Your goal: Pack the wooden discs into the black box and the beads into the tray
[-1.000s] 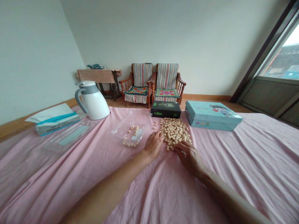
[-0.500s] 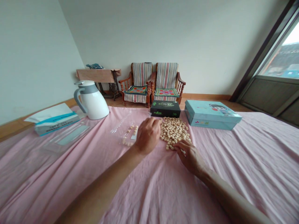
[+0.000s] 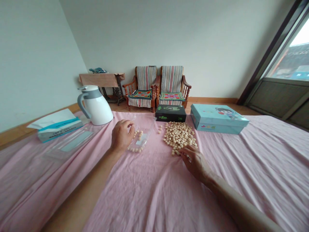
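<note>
Clear plastic bag (image 3: pixel 143 137) lies just left of the seed pile (image 3: pixel 178 137); my left hand (image 3: pixel 122 135) is pinched at its mouth, contents hidden, my right hand (image 3: pixel 194 160) half-curled on the pile's near edge; I judge limp film may spill seeds

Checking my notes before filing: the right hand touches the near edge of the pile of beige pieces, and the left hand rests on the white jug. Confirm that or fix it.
One part is wrong. The head view shows the left hand apart from the white jug, at the clear bag, fingers curled. The right hand does touch the near edge of the pile of beige pieces.
</note>
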`<state>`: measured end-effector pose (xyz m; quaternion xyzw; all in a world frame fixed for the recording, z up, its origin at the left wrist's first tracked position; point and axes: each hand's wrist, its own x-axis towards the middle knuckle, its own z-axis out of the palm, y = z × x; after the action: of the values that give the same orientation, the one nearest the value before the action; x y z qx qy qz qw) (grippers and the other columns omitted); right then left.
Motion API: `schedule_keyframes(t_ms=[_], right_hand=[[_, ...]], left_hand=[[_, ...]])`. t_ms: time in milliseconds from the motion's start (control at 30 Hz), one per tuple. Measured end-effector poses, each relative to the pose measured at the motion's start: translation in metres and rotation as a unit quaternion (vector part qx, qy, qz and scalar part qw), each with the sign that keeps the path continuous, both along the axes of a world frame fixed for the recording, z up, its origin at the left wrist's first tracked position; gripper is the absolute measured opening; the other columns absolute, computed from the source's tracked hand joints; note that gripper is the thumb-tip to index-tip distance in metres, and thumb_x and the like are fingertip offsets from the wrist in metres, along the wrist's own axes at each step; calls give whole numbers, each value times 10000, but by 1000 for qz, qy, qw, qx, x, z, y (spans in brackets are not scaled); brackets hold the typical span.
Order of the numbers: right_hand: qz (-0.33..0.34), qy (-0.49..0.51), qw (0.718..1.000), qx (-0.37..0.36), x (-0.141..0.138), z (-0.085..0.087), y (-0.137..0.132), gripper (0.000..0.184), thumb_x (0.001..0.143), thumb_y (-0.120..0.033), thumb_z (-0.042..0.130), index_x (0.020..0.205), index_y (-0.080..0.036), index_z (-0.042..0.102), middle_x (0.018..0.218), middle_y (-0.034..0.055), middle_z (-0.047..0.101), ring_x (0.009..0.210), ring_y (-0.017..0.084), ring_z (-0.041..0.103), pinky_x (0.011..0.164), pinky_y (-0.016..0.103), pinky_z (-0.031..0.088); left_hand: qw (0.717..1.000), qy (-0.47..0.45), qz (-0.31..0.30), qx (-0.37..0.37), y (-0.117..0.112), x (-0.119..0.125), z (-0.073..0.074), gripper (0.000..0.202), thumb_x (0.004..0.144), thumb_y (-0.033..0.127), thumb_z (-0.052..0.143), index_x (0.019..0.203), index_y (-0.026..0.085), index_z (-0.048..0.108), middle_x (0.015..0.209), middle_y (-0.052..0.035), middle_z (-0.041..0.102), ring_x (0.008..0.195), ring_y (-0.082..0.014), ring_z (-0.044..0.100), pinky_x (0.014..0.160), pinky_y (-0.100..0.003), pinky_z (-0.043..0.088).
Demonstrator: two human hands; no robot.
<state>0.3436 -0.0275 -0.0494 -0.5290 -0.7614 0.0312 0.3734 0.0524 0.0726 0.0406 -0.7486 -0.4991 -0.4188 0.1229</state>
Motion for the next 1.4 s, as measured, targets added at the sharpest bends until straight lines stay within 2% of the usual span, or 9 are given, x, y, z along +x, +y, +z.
schedule_keyframes(t_ms=[233, 367, 467, 667, 767, 1033, 1167, 1300, 1400], right_hand=[[33, -26, 999, 16, -6, 3, -4, 257, 912, -158, 428, 996, -214, 665, 963, 66, 642, 883, 183, 554, 777, 314, 431], [51, -108, 993, 4, -12, 10, -8, 334, 908, -126, 407, 1102, -251, 648, 1083, 70, 639, 969, 213, 532, 784, 344, 430], [53, -139, 989, -9, -16, 12, -9, 347, 909, -119, 399, 1108, -250, 651, 1103, 69, 639, 991, 218, 523, 798, 354, 429], [49, -130, 990, -28, -15, 10, -7, 287, 911, -133, 392, 966, -199, 666, 999, 85, 637, 921, 206, 520, 780, 344, 433], [43, -138, 989, -30, -15, 10, -7, 252, 905, -149, 408, 843, -192, 649, 926, 84, 627, 865, 202, 513, 745, 339, 423], [-6, -145, 989, -36, -19, 11, -9, 144, 881, -186, 470, 832, -198, 605, 830, 61, 624, 844, 217, 512, 737, 345, 380], [-16, -48, 999, -8, -18, 12, -5, 120, 825, -126, 486, 831, -194, 586, 812, 42, 618, 786, 181, 534, 707, 301, 397], [-9, 33, 999, -26, -30, 33, 14, 105, 768, -111, 510, 800, -185, 578, 746, 9, 606, 612, 116, 517, 572, 237, 385], [31, 70, 997, -23, -50, 59, 36, 91, 750, -121, 520, 769, -179, 588, 699, 4, 604, 616, 111, 536, 582, 229, 411]], left_hand=[[996, -42, -35, 71, -26, -2, -13, 141, 831, 205, 498, 834, 157, 631, 848, -63, 669, 852, -205, 598, 813, -324, 463], [991, -104, 23, 82, -17, -14, -18, 161, 799, 192, 505, 890, 159, 633, 913, -73, 674, 924, -226, 587, 887, -369, 445], [982, -171, 67, 36, -3, -26, -28, 248, 730, 185, 536, 958, 167, 630, 981, -77, 667, 933, -236, 590, 894, -394, 452], [908, -404, 11, -110, 16, -38, -44, 363, 623, 146, 548, 982, 159, 592, 1009, -78, 654, 930, -204, 622, 861, -354, 498], [874, -464, -9, -148, 19, -37, -47, 349, 605, 132, 543, 951, 154, 583, 981, -74, 657, 924, -191, 631, 872, -350, 499], [864, -476, -20, -165, 13, -27, -49, 319, 623, 162, 559, 939, 150, 603, 979, -69, 661, 904, -180, 633, 845, -336, 504], [862, -478, -26, -167, 7, -22, -48, 307, 632, 184, 565, 935, 149, 603, 979, -71, 655, 919, -185, 627, 831, -322, 501], [861, -477, -31, -173, 1, -17, -47, 317, 658, 200, 543, 967, 153, 596, 1003, -78, 650, 905, -188, 633, 795, -316, 508], [863, -474, -26, -171, 0, -16, -48, 312, 672, 220, 544, 975, 159, 593, 1013, -76, 650, 892, -184, 637, 783, -311, 508]])
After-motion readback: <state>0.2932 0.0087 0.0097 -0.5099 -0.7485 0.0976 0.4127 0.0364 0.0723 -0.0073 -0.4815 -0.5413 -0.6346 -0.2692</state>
